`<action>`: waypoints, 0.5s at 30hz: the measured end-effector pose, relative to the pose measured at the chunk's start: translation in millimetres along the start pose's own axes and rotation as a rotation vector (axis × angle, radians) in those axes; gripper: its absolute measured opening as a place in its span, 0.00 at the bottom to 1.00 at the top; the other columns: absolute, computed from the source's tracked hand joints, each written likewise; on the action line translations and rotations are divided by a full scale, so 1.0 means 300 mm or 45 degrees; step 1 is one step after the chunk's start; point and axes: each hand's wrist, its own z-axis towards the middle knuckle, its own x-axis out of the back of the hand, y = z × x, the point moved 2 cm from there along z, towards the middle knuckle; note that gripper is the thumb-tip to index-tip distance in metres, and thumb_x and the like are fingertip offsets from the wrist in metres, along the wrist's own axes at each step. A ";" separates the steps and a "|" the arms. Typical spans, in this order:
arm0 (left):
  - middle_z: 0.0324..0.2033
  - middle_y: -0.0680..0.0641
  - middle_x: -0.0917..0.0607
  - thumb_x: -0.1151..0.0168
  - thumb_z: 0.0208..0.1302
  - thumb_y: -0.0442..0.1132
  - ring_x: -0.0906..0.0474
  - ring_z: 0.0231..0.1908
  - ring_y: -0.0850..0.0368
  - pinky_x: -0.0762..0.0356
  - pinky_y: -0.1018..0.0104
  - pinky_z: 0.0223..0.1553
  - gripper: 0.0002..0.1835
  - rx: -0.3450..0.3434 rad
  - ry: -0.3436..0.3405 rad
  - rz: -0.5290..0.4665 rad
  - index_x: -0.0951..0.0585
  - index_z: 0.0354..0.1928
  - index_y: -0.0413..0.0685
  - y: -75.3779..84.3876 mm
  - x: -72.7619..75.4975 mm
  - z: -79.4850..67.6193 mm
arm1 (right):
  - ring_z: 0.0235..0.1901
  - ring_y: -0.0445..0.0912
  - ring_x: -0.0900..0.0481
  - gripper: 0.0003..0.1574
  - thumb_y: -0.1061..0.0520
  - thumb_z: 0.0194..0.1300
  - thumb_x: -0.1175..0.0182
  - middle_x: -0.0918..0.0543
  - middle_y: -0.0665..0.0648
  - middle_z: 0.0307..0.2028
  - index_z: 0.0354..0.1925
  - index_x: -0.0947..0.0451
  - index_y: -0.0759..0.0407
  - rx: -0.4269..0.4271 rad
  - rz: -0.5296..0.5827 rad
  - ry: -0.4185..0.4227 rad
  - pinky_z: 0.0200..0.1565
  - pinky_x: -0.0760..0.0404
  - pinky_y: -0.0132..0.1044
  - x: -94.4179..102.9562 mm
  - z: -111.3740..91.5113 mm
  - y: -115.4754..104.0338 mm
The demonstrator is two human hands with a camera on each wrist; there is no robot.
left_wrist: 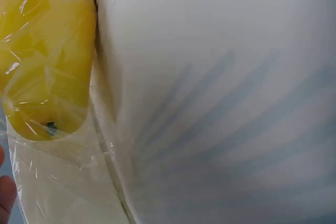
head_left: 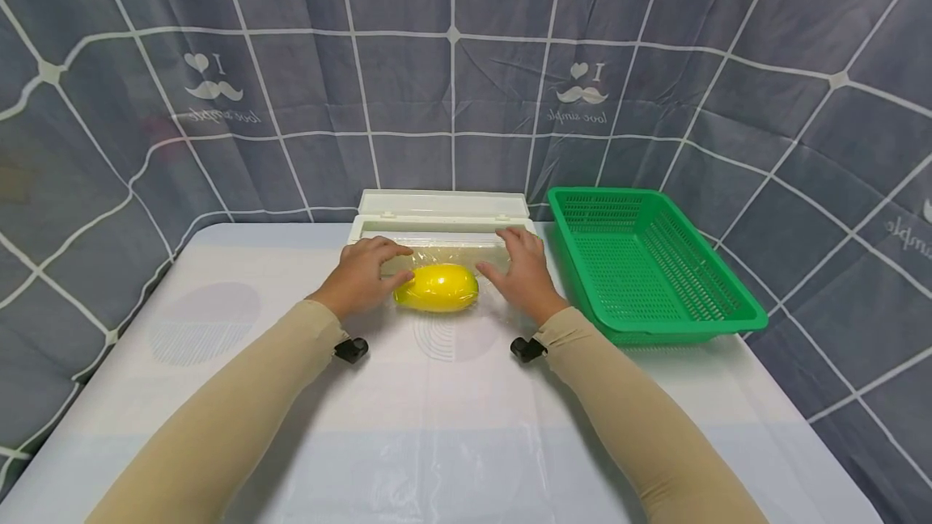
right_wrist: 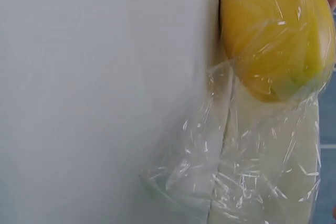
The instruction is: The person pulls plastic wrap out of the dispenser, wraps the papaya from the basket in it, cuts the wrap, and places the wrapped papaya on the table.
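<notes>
A smooth yellow oval fruit (head_left: 438,288) lies at the front of a white cling-film dispenser (head_left: 444,227). Clear cling film (right_wrist: 257,166) covers the fruit and trails beyond both of its ends, creased and shiny in the wrist views. My left hand (head_left: 366,272) is at the fruit's left end, thumb tip right at its edge and fingers spread loosely over the film. On the other side, my right hand (head_left: 526,269) has its fingers apart, thumb close to the fruit's right end and fingertips over the dispenser's front. Neither hand is curled round anything.
The dispenser's lid (head_left: 444,203) is raised at the back, near the grey checked curtain (head_left: 408,87). To the right a green plastic basket (head_left: 593,285) stands on the white patterned tablecloth (head_left: 408,435), close to the table's right edge.
</notes>
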 end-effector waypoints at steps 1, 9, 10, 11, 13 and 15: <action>0.65 0.44 0.20 0.37 0.75 0.54 0.33 0.71 0.39 0.47 0.37 0.74 0.26 0.005 0.010 0.002 0.21 0.69 0.54 0.001 0.002 0.002 | 0.77 0.62 0.45 0.46 0.42 0.71 0.31 0.37 0.64 0.76 0.76 0.35 0.61 -0.026 0.013 0.022 0.77 0.39 0.61 0.002 0.002 0.006; 0.71 0.43 0.24 0.38 0.75 0.55 0.36 0.75 0.39 0.47 0.37 0.73 0.29 0.015 0.067 0.012 0.24 0.72 0.53 0.008 0.019 0.027 | 0.80 0.65 0.52 0.56 0.41 0.72 0.33 0.50 0.68 0.82 0.82 0.49 0.63 -0.184 0.073 0.117 0.78 0.41 0.61 0.005 0.022 0.048; 0.72 0.43 0.25 0.38 0.75 0.55 0.36 0.75 0.39 0.48 0.36 0.74 0.29 0.015 0.063 0.015 0.25 0.73 0.53 0.009 0.021 0.030 | 0.80 0.66 0.52 0.57 0.42 0.72 0.33 0.50 0.69 0.82 0.82 0.50 0.64 -0.197 0.081 0.133 0.78 0.41 0.61 0.006 0.023 0.052; 0.73 0.42 0.26 0.38 0.75 0.55 0.37 0.76 0.39 0.48 0.36 0.74 0.30 0.014 0.057 0.016 0.25 0.73 0.53 0.010 0.022 0.032 | 0.80 0.66 0.52 0.58 0.43 0.72 0.32 0.50 0.69 0.82 0.82 0.50 0.65 -0.214 0.092 0.151 0.78 0.41 0.61 0.006 0.024 0.056; 0.74 0.43 0.27 0.38 0.75 0.56 0.38 0.76 0.39 0.49 0.35 0.74 0.31 0.016 0.047 0.023 0.26 0.74 0.53 0.012 0.024 0.039 | 0.79 0.67 0.52 0.58 0.44 0.71 0.31 0.49 0.70 0.81 0.81 0.50 0.67 -0.247 0.126 0.188 0.78 0.42 0.61 0.007 0.026 0.064; 0.74 0.43 0.27 0.38 0.75 0.56 0.38 0.77 0.38 0.49 0.34 0.74 0.31 0.012 0.034 0.032 0.27 0.75 0.54 0.015 0.024 0.047 | 0.80 0.67 0.51 0.58 0.45 0.71 0.31 0.49 0.70 0.81 0.81 0.51 0.69 -0.288 0.161 0.214 0.79 0.42 0.60 0.006 0.027 0.072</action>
